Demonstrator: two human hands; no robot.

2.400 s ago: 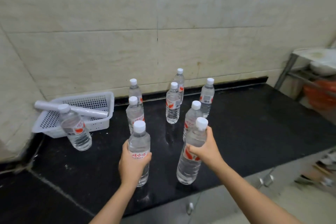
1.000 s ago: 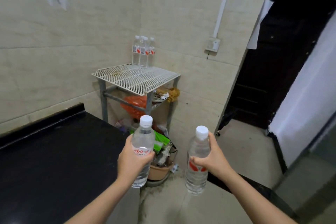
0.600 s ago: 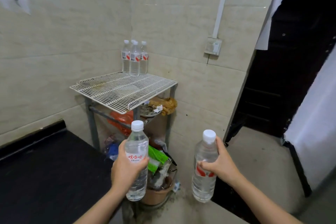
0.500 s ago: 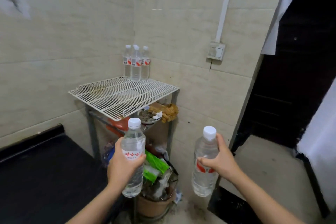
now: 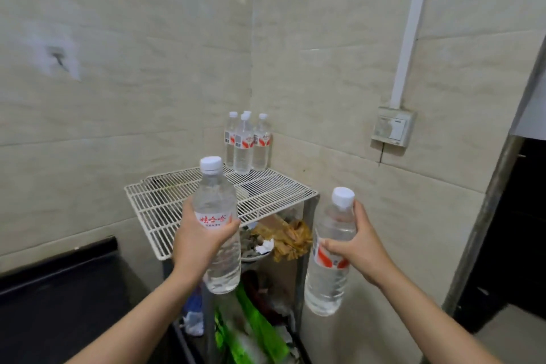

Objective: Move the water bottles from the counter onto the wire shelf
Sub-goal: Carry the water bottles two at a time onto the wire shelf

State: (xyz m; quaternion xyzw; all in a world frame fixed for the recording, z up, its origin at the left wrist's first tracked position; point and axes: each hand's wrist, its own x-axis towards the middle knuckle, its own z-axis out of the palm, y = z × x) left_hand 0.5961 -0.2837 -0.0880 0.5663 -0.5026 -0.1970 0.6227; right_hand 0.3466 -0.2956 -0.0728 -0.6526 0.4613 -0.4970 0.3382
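Beige tiled walls [image 5: 118,103] meet in the corner I am now facing, with the black desk [image 5: 59,304] pushed to the lower left edge of the head view. A couple of seconds ago that desk filled the picture and both bottles stood on it among the others. Since then the view has swung right and closed in.

Against the corner stands the white wire shelf [image 5: 266,189], its near half bare, with bags and clutter crammed on the levels underneath.

My left hand [image 5: 201,242] is wrapped firmly round the middle of the left bottle [image 5: 214,195], fingers across its red-lettered label. That bottle is upright and has risen in the last half second, so its cap now shows against the shelf top rather than below the rim. My right hand [image 5: 363,248] grips the right bottle [image 5: 325,289] near the shoulder, thumb by the neck, held lower and off the shelf's right corner. Neither bottle touches the shelf.

Four bottles [image 5: 243,148] already stand bunched at the back corner.

I judge this the carry's last stretch. Both bottles need lifting over the rim and setting down level, since wire bars make tippy footing.
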